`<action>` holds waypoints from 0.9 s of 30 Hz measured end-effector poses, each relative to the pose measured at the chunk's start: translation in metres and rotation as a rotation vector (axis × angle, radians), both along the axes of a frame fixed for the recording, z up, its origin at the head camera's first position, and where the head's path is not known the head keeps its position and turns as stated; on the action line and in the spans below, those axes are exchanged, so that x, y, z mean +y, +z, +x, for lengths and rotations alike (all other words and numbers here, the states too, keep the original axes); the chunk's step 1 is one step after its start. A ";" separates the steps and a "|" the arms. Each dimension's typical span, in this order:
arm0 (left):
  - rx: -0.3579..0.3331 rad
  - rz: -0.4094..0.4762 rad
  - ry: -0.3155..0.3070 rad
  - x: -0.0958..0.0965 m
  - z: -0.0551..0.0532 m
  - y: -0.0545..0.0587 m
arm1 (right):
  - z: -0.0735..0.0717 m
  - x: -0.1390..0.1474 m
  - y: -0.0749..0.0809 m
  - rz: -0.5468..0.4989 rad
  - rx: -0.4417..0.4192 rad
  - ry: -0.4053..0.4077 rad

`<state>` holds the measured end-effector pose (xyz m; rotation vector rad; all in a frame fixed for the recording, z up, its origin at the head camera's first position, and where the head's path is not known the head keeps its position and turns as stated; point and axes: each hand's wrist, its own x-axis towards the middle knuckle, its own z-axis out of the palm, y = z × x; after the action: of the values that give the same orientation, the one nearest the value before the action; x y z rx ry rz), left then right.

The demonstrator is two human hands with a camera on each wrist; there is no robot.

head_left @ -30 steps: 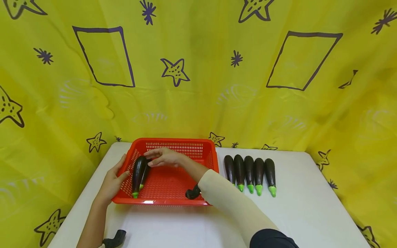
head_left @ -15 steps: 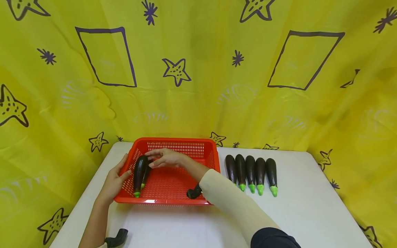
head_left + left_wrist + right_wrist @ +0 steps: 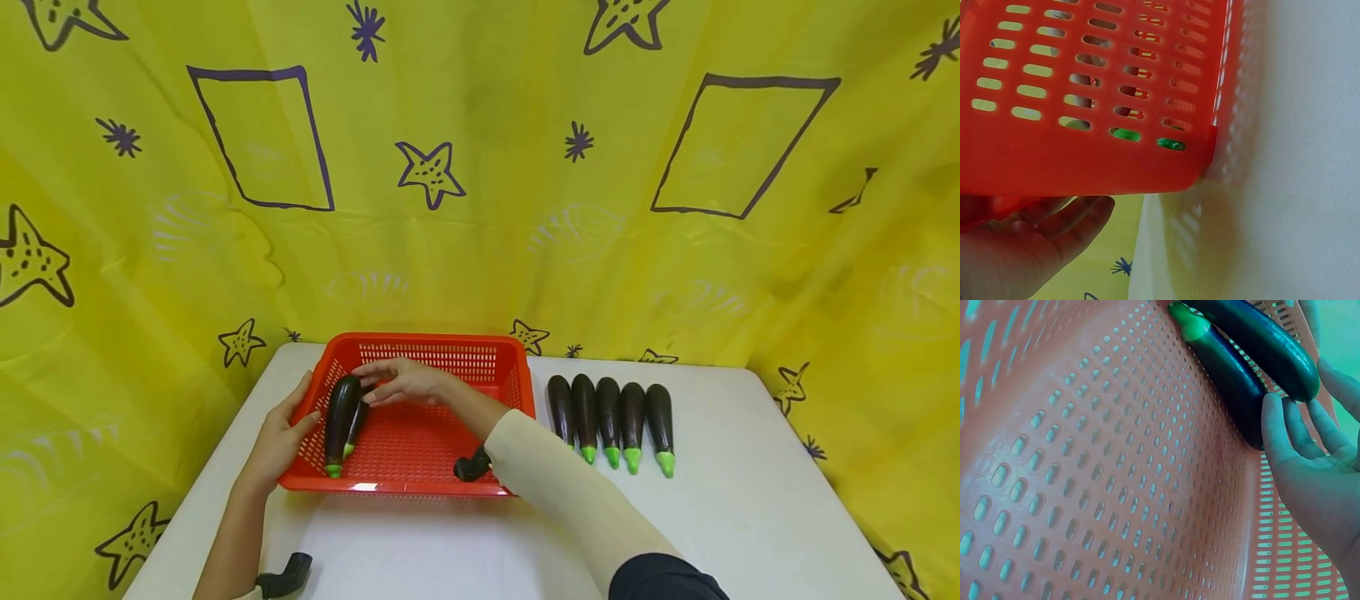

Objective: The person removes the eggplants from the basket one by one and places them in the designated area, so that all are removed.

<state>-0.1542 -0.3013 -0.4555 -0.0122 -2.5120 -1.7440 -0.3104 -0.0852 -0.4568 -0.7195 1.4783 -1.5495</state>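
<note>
Two dark purple eggplants with green stem ends lie side by side along the left wall of a red plastic basket (image 3: 420,450): an outer eggplant (image 3: 342,421) nearer the wall and an inner eggplant (image 3: 1229,378) beside it. My right hand (image 3: 405,383) reaches into the basket, its fingers loosely extended, fingertips right at the eggplants' rounded ends. Nothing is enclosed in that hand. My left hand (image 3: 273,446) holds the basket's left rim, with the thumb over the edge; in the left wrist view its fingers (image 3: 1088,222) show under the rim.
Several more eggplants (image 3: 609,417) lie in a row on the white table (image 3: 750,500), right of the basket. My right forearm crosses the basket's right side. Black camera mounts (image 3: 285,575) sit at both wrists. A yellow patterned curtain (image 3: 480,267) surrounds the table.
The whole head view has drifted slightly to the right. Both hands and the eggplants keep practically the same places relative to the basket.
</note>
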 end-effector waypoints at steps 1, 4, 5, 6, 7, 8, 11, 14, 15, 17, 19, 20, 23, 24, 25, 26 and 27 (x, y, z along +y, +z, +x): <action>-0.001 0.001 0.001 0.000 0.000 0.000 | 0.000 0.000 0.000 0.001 0.001 0.000; -0.003 0.000 0.003 0.000 0.000 -0.001 | 0.001 0.001 0.001 0.004 -0.002 0.000; -0.008 0.000 0.002 0.000 0.000 -0.001 | 0.001 0.001 0.001 0.005 -0.002 0.001; -0.010 0.001 0.002 0.000 0.000 -0.001 | 0.001 0.001 0.001 0.006 -0.002 0.002; -0.012 0.001 0.001 0.000 0.000 -0.001 | 0.001 0.001 0.001 0.007 -0.002 0.004; -0.014 -0.001 0.001 -0.001 0.000 -0.001 | 0.001 0.001 0.001 0.008 0.000 0.004; -0.015 -0.005 0.002 -0.001 0.000 -0.001 | 0.000 0.000 0.001 0.010 -0.001 0.003; -0.008 -0.011 0.006 -0.001 0.000 -0.001 | -0.001 0.000 0.001 0.011 -0.001 -0.002; -0.007 -0.010 0.006 -0.001 0.000 -0.001 | -0.001 0.000 0.001 0.011 0.000 -0.001; -0.004 -0.006 0.007 -0.001 0.000 -0.002 | -0.002 0.000 0.000 0.011 0.004 0.004; -0.002 -0.001 0.007 -0.001 -0.001 -0.002 | -0.002 0.000 -0.001 0.012 0.009 0.013; -0.002 0.004 0.006 -0.001 0.000 -0.002 | -0.002 0.000 -0.001 0.013 0.014 0.020; 0.002 0.007 0.005 -0.001 -0.001 -0.003 | -0.004 0.000 -0.002 0.021 0.034 0.043; 0.001 0.007 0.005 -0.002 -0.001 -0.003 | -0.004 0.000 -0.002 0.024 0.041 0.050; 0.000 0.006 0.004 -0.002 -0.001 -0.003 | -0.005 0.000 -0.003 0.026 0.050 0.059; -0.002 0.006 0.004 -0.002 -0.001 -0.003 | -0.005 0.000 -0.003 0.029 0.056 0.065; -0.005 0.002 0.005 -0.002 -0.001 -0.004 | -0.005 0.000 -0.004 0.031 0.061 0.070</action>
<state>-0.1553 -0.3036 -0.4595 -0.0021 -2.5110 -1.7475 -0.3157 -0.0854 -0.4607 -0.7990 1.5028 -1.4604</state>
